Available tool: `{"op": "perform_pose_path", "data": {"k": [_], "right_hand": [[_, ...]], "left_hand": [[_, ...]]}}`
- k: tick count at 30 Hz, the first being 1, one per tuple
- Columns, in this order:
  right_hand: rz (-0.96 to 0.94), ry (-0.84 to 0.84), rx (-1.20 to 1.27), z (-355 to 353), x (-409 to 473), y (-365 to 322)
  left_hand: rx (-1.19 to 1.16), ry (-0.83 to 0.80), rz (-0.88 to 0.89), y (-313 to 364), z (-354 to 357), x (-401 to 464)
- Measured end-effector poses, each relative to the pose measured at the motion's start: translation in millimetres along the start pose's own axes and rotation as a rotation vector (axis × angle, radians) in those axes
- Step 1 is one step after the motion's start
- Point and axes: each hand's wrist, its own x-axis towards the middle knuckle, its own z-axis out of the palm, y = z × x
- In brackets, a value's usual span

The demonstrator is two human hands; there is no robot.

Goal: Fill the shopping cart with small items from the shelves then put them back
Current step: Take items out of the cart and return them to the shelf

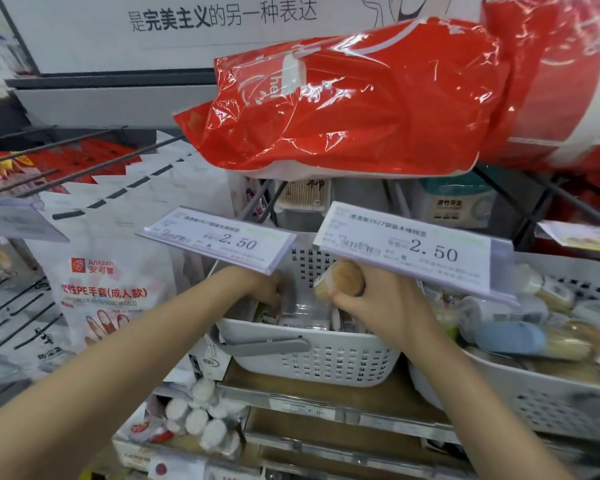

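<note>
A white perforated basket [312, 362] with a grey handle stands on the wooden shelf, holding small packets and a clear box. My right hand [378, 306] grips a small round tub of tan sticks [342, 280] above the basket, just under a 2.50 price tag [413, 247]. My left hand [260, 289] reaches down into the basket's left side, its fingers curled around a small dark-labelled item [269, 315]. The fingertips are partly hidden behind another 2.50 price tag [222, 240].
A second white basket [534, 400] full of tubs and a blue item sits at the right. Red plastic bags [343, 98] hang overhead. White glove packets [104, 282] hang on pegs at the left. Small white rolls [201, 417] lie on the shelf below.
</note>
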Motion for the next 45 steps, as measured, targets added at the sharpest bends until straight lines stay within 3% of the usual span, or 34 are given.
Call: {"op": "perform_pose_path", "data": {"k": [3, 5, 11, 16, 22, 26, 30, 33, 39, 45], "right_hand": [[0.013, 0.077, -0.027, 1.7, -0.3, 2.7], [0.057, 0.038, -0.068, 1.6, 0.1, 3.0], [0.078, 0.139, 0.009, -0.3, -1.0, 0.0], [-0.022, 0.111, -0.016, -5.4, -2.4, -4.0], [-0.461, 0.122, -0.09, -13.5, -9.8, -9.8], [-0.612, 0.042, 0.139, -6.3, -22.2, -32.1], [-0.514, -0.157, 0.435, 22.3, -54.4, -78.8], [-0.317, -0.339, 0.676, 57.9, -79.5, -118.1], [-0.096, -0.704, 0.948, 157.2, -118.1, -203.7], [-0.008, -0.851, 0.96, 266.9, -150.0, -286.5]], "left_hand": [[-0.075, 0.029, 0.04, -1.0, -0.3, -4.7], [-0.103, 0.112, 0.052, -6.4, -2.3, -11.6], [-0.476, 0.581, 0.13, 1.1, -3.0, -72.9], [-0.54, 0.996, 0.314, 45.3, 18.0, -140.4], [-0.801, 1.207, 0.148, 78.8, 63.9, -200.8], [-1.058, 1.338, -0.06, 82.3, 100.2, -241.4], [-1.51, 1.432, -0.218, 72.9, 142.1, -277.3], [-1.743, 1.484, -0.312, 55.9, 174.4, -304.8], [-1.862, 1.595, -0.499, 0.6, 245.8, -380.0], [-1.887, 1.725, -0.784, -70.9, 326.8, -459.9]]}}
